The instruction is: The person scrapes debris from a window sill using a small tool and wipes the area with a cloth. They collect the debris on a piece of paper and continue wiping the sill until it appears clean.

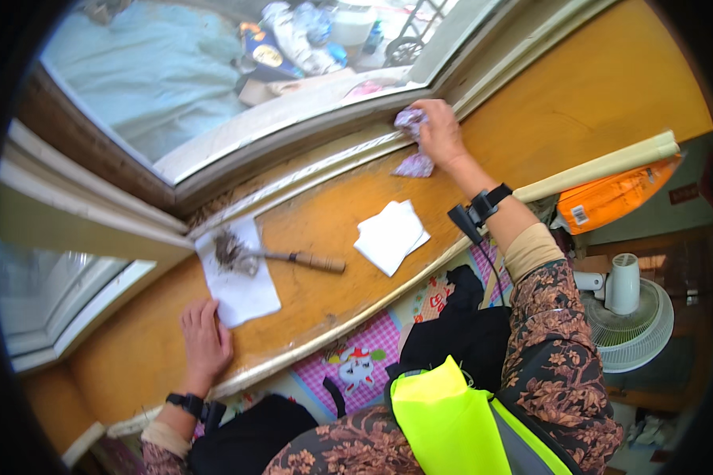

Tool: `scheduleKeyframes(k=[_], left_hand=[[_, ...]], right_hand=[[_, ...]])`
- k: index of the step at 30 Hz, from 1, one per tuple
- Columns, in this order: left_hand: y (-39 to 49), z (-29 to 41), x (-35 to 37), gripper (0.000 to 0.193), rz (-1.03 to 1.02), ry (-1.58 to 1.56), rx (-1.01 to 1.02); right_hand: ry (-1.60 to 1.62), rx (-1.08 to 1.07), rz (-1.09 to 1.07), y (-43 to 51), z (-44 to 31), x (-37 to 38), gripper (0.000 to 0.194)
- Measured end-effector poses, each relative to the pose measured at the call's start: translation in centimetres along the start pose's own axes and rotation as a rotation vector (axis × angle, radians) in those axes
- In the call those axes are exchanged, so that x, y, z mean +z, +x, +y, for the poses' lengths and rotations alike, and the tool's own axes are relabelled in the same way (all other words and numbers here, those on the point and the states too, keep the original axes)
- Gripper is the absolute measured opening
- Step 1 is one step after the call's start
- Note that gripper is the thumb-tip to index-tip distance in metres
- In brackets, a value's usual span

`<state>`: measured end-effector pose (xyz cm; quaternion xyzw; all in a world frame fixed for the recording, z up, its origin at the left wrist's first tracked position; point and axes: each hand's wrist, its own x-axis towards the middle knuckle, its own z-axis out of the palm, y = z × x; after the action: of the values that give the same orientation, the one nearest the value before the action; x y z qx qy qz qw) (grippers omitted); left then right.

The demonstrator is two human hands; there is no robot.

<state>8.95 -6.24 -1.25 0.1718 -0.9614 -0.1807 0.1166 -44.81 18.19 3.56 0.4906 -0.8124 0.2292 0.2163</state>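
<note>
My right hand [441, 135] grips a crumpled purple-and-white cloth [413, 123] against the lower track of the window frame [356, 142]. Part of the cloth hangs down onto the yellow wooden sill. My left hand [204, 338] rests on the sill, its fingertips beside the lower corner of a white paper sheet [252, 300]. On that sheet lies a heap of dark dirt and debris [230, 252]. A tool with a wooden handle [319, 262] lies with its head in the heap, so its kind is hard to tell. Folded white papers [391, 237] lie on the sill between my hands.
Window glass [214, 89] rises along the sill's far side. A cream-coloured rolled tube [600, 165] and an orange packet [618, 195] are at the right. A white electric fan [627, 320] stands below them. Under the sill's front edge [344, 329] lies a patterned rabbit-print cover [356, 365].
</note>
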Motion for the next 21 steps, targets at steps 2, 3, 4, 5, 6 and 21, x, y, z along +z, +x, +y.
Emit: scheduleKeyframes(k=[2,3,4,5,6,21], left_hand=[[-0.1,0.0,-0.2,0.048,0.000,-0.003,0.009],[0.0,0.0,-0.2,0.048,-0.004,0.003,0.004],[0.0,0.0,-0.2,0.049,0.005,0.000,0.013],[0.0,-0.1,-0.2,0.049,0.007,-0.004,0.010],[0.1,-0.1,-0.2,0.049,0.009,-0.010,0.007],[-0.1,-0.2,0.2,0.049,0.067,-0.016,0.045]], right_hand=[[-0.153,0.247,-0.267,-0.9,-1.0,1.0,0.034],[-0.202,0.299,-0.373,-1.1,-1.3,1.2,0.034],[-0.213,0.287,-0.362,-1.2,-1.5,1.3,0.035],[-0.209,0.334,-0.452,-1.2,-1.5,1.3,0.036],[-0.179,0.312,-0.401,-0.9,-1.5,1.3,0.036],[0.201,-0.178,-0.679,0.5,-16.6,-0.4,0.029]])
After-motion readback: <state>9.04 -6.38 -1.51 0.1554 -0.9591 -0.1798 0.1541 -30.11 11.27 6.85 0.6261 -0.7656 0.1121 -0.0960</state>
